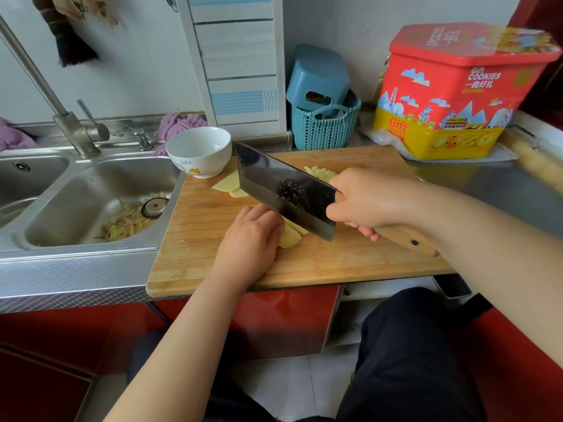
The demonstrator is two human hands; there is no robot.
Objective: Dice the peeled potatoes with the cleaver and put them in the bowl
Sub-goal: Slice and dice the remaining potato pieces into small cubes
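— Where are the potatoes right now?

— On the pale bamboo cutting board (320, 263) that overhangs the counter edge. A stack of pale yellow peeled potato slices (291, 236) lies near the board's middle, under the fingers of the left hand (248, 239), which curl down onto it and pin it to the wood.

— And the knife?

— The right hand (362, 202) wraps tightly around the light wooden handle of the broad dark steel cleaver (280, 187). The blade stands on edge just beside the left hand's knuckles, its cutting edge down at the slices. Whether it touches them, I cannot tell.

— Any other pieces?

— Yes. A few flat potato slices (228, 184) lie at the far left of the board, partly hidden by the blade, and a small heap of cut potato strips (320, 173) sits behind the cleaver, close to the right hand.

— The bowl?

— The white ceramic bowl with a small cartoon print (199, 152) stands at the board's far left corner, beside the slices; nothing shows inside it.

— What surrounds all this?

— A stainless steel double sink (91, 202) to the left, with vegetable scraps by its drain. Behind the board stand a teal woven plastic basket (323, 126) and a red and yellow cookie tin (451, 95).
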